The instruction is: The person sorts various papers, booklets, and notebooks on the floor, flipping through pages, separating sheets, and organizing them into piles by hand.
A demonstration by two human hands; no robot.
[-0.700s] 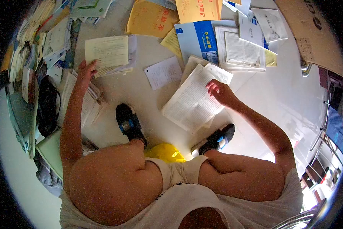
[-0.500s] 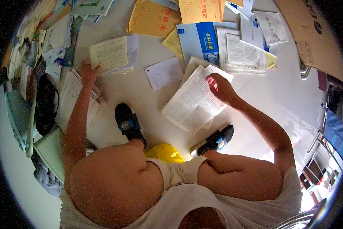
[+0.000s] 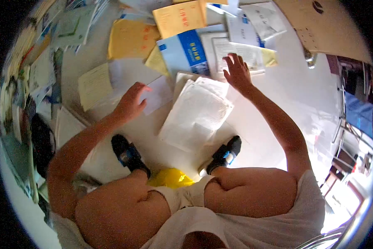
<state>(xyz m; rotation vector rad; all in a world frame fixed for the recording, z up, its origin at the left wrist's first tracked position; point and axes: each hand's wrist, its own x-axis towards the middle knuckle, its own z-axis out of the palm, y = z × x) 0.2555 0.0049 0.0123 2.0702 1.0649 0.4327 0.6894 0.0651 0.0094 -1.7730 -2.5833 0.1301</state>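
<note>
1. Left hand (image 3: 130, 101): thumb and forefinger apart, nothing visible in its grip, fingertips at the near-left edge of a white slip (image 3: 159, 95); cannot tell whether touching it or just above.
2. Right hand (image 3: 239, 76): fingers spread apart, back of the hand upward, likewise nothing visible in its grip; in view across the near part of a printed pile (image 3: 241, 49), contact with the paper impossible to make out.
3. Between the hands and a little nearer the body, a stack of white pages (image 3: 194, 114), flat on the floor (image 3: 273, 103), askew, edges uneven, print too washed out to read; under its far-left corner, a browner sheet (image 3: 184, 79).
4. To the left of the left hand, a yellowish sheet (image 3: 95, 86), well apart from the stack.
5. Beyond the stack, a blue booklet (image 3: 190, 50), just beside some yellow paper (image 3: 156, 61); farther off, an orange cover (image 3: 180, 18) with red characters and a second orange cover (image 3: 132, 39) to its left.
6. Beyond the right hand, a pale brochure (image 3: 241, 31) and a whitish packet (image 3: 264, 20); at far right, a cardboard box (image 3: 331, 29).
7. Near the body, a yellow bag (image 3: 172, 177) between the left shoe (image 3: 130, 157) and right shoe (image 3: 225, 155), both black with blue.
8. Along the left edge, crowded books and papers (image 3: 29, 72).
</note>
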